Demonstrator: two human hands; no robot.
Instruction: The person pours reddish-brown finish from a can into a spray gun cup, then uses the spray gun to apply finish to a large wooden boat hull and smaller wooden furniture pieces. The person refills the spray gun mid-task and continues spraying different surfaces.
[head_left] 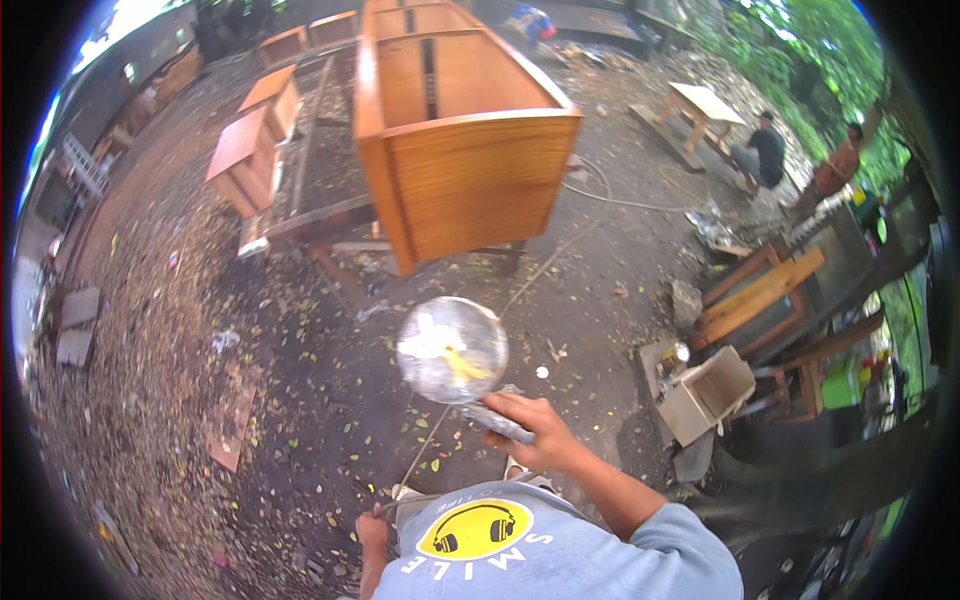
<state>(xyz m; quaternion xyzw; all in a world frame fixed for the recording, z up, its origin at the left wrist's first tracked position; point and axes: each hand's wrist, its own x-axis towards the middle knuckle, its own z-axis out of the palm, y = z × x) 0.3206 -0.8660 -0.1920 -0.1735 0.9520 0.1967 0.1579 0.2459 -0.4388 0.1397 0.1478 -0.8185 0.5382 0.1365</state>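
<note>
My right hand (538,432) is closed around the grip of a spray gun (512,424). On top of the gun sits a round, shiny metal cup (452,350), which hides the nozzle. My left hand (372,528), low by my left side, is closed on a thin hose (428,500) that passes in front of my waist. Ahead of the gun, apart from it, a long orange-brown wooden cabinet (485,190) rests raised on a wooden support (340,222). Its near end panel looks glossy.
Wooden drawer boxes (242,158) stand left of the cabinet. The hose runs over leaf-strewn ground. At right are a cardboard box (705,395), a stone (687,302) and leaning boards (765,295). Farther off, a crouching person (765,155) and another person (835,170) are near a small table (706,103).
</note>
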